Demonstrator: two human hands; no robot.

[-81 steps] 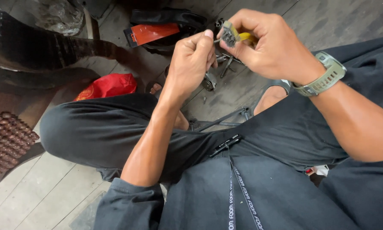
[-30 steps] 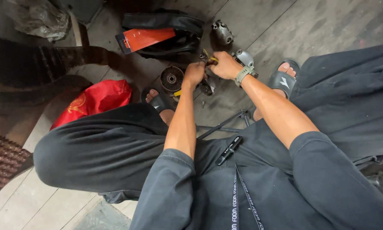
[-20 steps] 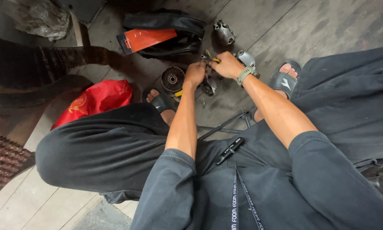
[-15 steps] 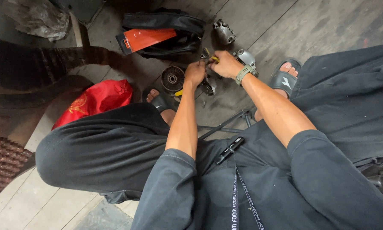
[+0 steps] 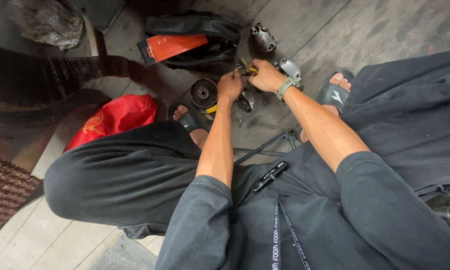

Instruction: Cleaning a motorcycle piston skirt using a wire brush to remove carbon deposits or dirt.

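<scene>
Squatting over a grimy floor, I reach both arms down in front of me. My left hand (image 5: 229, 85) is closed on a small dark metal part (image 5: 245, 101) on the floor. My right hand (image 5: 266, 75), with a grey-green watch on the wrist, grips a small yellow-handled tool (image 5: 245, 65) pressed against that same part. The two hands nearly touch. A round dark pulley-like disc (image 5: 204, 93) lies just left of my left hand. A grey metal housing (image 5: 289, 67) sits right behind my right hand.
A black bag (image 5: 200, 30) with an orange card (image 5: 171, 46) lies at the back. Another metal casting (image 5: 263, 37) is beside it. A red plastic bag (image 5: 116, 116) is at left, next to a dark tyre (image 5: 40, 85). A thin metal rod (image 5: 265, 146) lies between my sandalled feet.
Earlier my hands were raised close to the camera with the yellow tool. They have since gone down to the floor and have stayed there, barely moving, for the last second.
</scene>
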